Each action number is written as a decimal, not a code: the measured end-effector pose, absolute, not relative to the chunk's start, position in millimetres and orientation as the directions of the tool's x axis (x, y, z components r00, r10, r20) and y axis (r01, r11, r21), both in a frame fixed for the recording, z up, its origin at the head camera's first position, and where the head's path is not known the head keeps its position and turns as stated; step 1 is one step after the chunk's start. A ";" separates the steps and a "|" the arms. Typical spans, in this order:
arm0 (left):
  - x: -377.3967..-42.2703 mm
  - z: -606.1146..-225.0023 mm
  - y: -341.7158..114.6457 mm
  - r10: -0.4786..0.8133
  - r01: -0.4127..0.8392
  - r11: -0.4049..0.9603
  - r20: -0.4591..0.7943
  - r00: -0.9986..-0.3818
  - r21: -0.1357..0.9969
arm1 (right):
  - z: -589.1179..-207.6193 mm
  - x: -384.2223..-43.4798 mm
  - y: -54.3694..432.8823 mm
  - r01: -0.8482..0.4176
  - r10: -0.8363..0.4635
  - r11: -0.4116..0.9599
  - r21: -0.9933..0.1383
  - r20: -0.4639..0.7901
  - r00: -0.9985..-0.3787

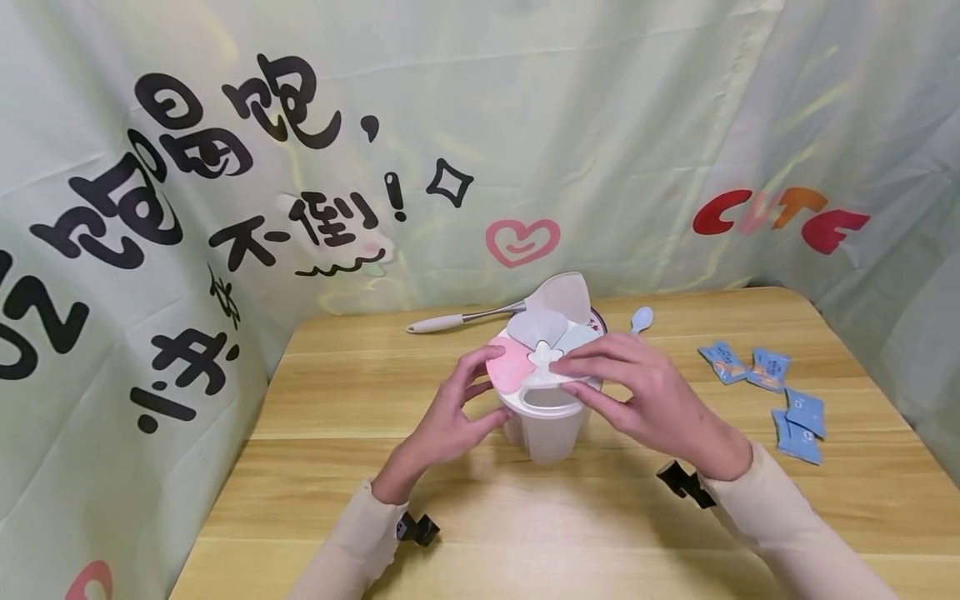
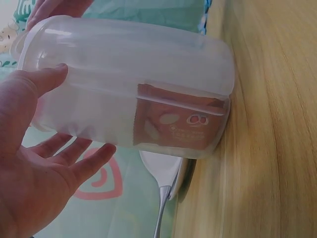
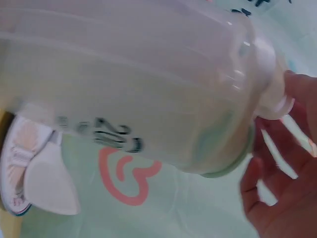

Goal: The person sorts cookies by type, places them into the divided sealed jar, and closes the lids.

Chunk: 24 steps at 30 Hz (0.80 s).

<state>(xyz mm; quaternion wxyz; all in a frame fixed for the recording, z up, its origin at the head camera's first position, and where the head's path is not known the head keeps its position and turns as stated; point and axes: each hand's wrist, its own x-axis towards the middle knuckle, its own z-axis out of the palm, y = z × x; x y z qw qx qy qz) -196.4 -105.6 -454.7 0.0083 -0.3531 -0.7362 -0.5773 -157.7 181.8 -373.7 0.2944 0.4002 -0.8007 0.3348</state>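
Observation:
A translucent plastic storage container (image 1: 551,437) stands on the table, with a petal-patterned lid (image 1: 512,367) in pink, grey, pale blue and white. At the lid's front, an opening (image 1: 550,397) shows. My left hand (image 1: 457,408) grips the container's upper left side, thumb in front and fingers behind. My right hand (image 1: 641,387) pinches the white lid flap (image 3: 275,106) beside the opening, thumb below and fingertips near the flower-shaped centre. Through the wall in the left wrist view, a reddish-brown packet (image 2: 173,119) shows at the bottom of the container.
Behind the container lie a pale spatula (image 1: 562,298) and a dark-rimmed plate (image 1: 597,321), partly hidden. A light-blue spoon (image 1: 642,319) lies to its right. Several blue packets (image 1: 769,369) are spread at the table's right side. A printed curtain (image 1: 622,167) hangs behind the table.

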 end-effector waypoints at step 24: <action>-198.0 -451.5 -107.1 0.534 0.516 0.079 0.401 -0.745 0.853 | -361.9 -199.4 178.3 -0.696 -0.331 0.492 -0.523 0.627 -0.705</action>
